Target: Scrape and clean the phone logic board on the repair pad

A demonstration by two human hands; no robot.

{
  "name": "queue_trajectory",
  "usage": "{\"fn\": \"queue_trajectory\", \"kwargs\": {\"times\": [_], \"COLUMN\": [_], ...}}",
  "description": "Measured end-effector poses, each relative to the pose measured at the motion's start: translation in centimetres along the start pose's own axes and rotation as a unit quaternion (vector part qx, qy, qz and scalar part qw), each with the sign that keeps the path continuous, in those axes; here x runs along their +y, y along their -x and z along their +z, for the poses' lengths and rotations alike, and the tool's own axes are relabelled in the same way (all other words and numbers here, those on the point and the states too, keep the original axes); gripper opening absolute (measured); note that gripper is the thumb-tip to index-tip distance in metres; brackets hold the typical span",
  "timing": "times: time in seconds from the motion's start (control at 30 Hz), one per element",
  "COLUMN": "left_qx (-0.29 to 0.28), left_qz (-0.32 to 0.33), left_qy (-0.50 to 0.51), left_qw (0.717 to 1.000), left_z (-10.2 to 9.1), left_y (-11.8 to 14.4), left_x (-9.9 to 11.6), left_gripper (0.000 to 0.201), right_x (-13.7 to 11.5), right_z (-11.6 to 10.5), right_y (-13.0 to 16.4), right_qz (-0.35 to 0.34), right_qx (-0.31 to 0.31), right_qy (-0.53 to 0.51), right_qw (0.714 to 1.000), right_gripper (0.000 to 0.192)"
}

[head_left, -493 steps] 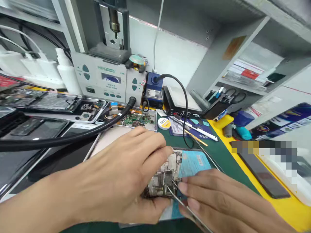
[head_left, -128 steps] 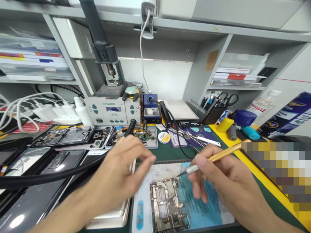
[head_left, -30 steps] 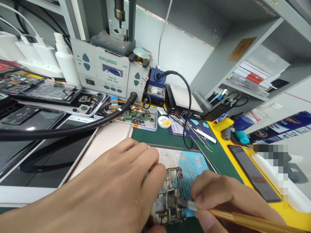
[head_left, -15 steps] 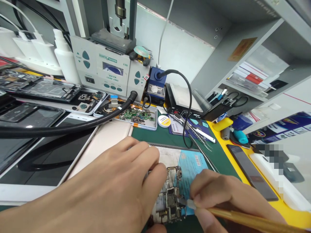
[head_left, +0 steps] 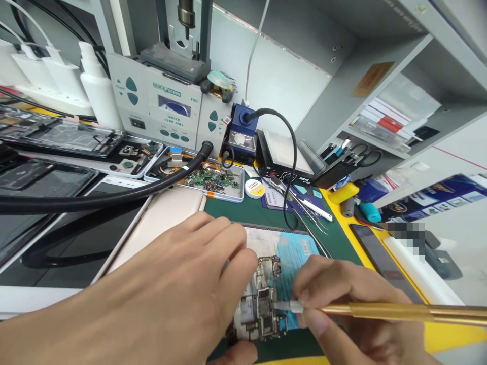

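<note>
In the head view, a bare phone circuit board (head_left: 266, 312) lies on a white and light-blue printed sheet (head_left: 291, 276) at the bottom centre. My left hand (head_left: 182, 284) is closed along the board's left side, with its fingers curled and its thumb low near the board's bottom edge. Its fingertips are partly hidden behind the knuckles. Between the thumb and fingers of my right hand (head_left: 338, 299) is a slim craft knife (head_left: 373, 310) with a gold handle. The pale flat blade points left and meets the right part of the board, beside a dark rectangular area.
Behind my hands stand a tray (head_left: 239, 188) of small boards and a round tin (head_left: 254, 188). Tweezers (head_left: 304, 210) lie to the right. A black hose (head_left: 114, 203) crosses over tablets on the left. Further back is a hot-air station (head_left: 155, 114); a phone (head_left: 380, 256) lies right.
The knife's handle has swung up from a slope to nearly level, and the blade has shifted slightly left and up over the board. My left hand stays at the board. The whole view has shifted slightly.
</note>
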State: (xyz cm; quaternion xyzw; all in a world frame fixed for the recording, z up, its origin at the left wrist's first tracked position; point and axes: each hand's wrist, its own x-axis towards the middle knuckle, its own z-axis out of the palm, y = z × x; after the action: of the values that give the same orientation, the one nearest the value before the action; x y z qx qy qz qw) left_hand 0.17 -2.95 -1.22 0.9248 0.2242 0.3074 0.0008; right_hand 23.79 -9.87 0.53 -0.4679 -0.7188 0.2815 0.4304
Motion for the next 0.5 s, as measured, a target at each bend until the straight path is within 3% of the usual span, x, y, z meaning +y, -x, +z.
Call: {"fn": "queue_trajectory", "kwargs": {"times": [0.23, 0.5], "left_qx": [-0.026, -0.03], "left_qz": [-0.097, -0.092], "left_qy": [0.064, 0.072], "left_qw": [0.993, 0.993], "left_z": [-0.4, -0.9], "left_y": [1.4, 1.5], "left_x": [0.4, 0.5], "left_gripper": [0.055, 0.06], "right_x": [0.3, 0.3], "right_z": [0.2, 0.1], "right_y": [0.2, 0.0], "right_qz": [-0.007, -0.002], "right_qx": [0.014, 0.022], "right_qy": [-0.011, -0.024], "right_qw": [1.0, 0.999], "right_gripper": [0.025, 0.025]}}
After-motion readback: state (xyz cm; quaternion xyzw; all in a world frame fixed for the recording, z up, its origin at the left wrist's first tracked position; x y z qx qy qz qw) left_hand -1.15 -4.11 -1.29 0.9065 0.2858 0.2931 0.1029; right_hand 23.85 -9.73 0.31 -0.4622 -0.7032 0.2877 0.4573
